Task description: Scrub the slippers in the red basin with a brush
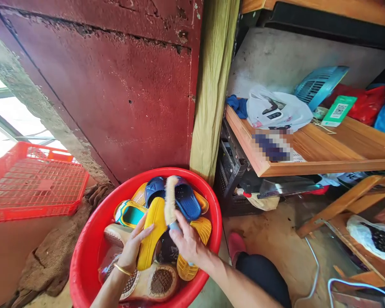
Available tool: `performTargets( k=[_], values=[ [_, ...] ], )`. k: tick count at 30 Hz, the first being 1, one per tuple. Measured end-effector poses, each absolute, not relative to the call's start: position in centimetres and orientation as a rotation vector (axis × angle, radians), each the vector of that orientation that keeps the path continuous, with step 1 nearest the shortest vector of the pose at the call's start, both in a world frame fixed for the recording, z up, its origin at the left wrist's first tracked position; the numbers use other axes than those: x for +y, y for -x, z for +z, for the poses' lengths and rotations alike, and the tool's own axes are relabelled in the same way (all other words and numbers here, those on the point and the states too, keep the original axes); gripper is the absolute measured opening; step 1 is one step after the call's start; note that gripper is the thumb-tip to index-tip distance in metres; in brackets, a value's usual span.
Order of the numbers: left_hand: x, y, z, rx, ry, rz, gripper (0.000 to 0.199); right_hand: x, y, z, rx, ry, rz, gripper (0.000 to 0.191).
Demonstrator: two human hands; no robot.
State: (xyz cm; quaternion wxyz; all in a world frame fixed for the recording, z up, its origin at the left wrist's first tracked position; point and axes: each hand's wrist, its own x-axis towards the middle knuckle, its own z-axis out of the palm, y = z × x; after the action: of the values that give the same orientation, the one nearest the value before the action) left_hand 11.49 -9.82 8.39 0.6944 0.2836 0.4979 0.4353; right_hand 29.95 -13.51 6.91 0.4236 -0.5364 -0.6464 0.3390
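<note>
A big red tub [216, 239] holds water and several shoes and slippers. My left hand [134, 244], with a gold bangle at the wrist, grips a yellow slipper [152, 233] tilted over the tub. In my right hand [188, 239] is a brush [171, 199], its pale bristles blurred beside the slipper's right edge. Behind them lie blue slippers [188, 201]. A yellow and teal shoe [131, 214] rests at the left, and a yellow ridged sole [188, 267] at the right. Nearest me is a beige shoe with a brown sole [162, 281].
A red plastic crate [38, 184] and brown sacking [54, 252] lie at the left. Behind the tub stands a maroon door [115, 94]. On the right, a wooden shelf [324, 149] bears bags and a blue fan [321, 87]. White cable crosses the floor at lower right.
</note>
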Motion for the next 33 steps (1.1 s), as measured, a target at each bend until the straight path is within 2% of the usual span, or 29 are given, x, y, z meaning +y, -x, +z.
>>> performTargets(
  k=[3, 6, 15, 20, 23, 26, 30, 33],
  values=[
    [-10.0, -11.9, 7.8, 1.113, -0.690, 0.989, 0.087, -15.0, -30.3, 7.5, -1.972, 1.368, 0.617, 0.056],
    [-10.2, -12.2, 7.6, 1.134, -0.691, 1.005, 0.082, -14.9, -30.9, 7.5, -2.119, 1.486, 0.501, 0.060],
    [-9.3, -10.0, 9.2, 1.148, -0.430, 1.231, 0.054, -13.3, -32.1, 6.8, -1.737, 1.412, 0.464, 0.056],
    [-9.6, -11.2, 8.1, 1.078, -0.329, 1.015, 0.064, -13.9, -31.3, 5.9, -2.005, 1.383, 0.494, 0.059],
    [-10.3, -12.1, 8.0, 1.040, -0.287, 0.870, 0.068, -13.1, -31.6, 5.2, -1.948, 1.586, 0.519, 0.058],
    [-10.7, -12.4, 8.5, 0.993, -0.248, 0.837, 0.074, -12.5, -32.3, 5.8, -1.861, 1.546, 0.543, 0.055],
    [-10.0, -12.3, 8.8, 0.961, -0.181, 0.959, 0.074, -14.0, -32.8, 8.2, -1.878, 1.391, 0.607, 0.053],
    [-8.8, -11.6, 8.7, 1.045, -0.209, 1.239, 0.058, -16.9, -33.0, 9.2, -1.968, 1.297, 0.727, 0.050]
  ],
)
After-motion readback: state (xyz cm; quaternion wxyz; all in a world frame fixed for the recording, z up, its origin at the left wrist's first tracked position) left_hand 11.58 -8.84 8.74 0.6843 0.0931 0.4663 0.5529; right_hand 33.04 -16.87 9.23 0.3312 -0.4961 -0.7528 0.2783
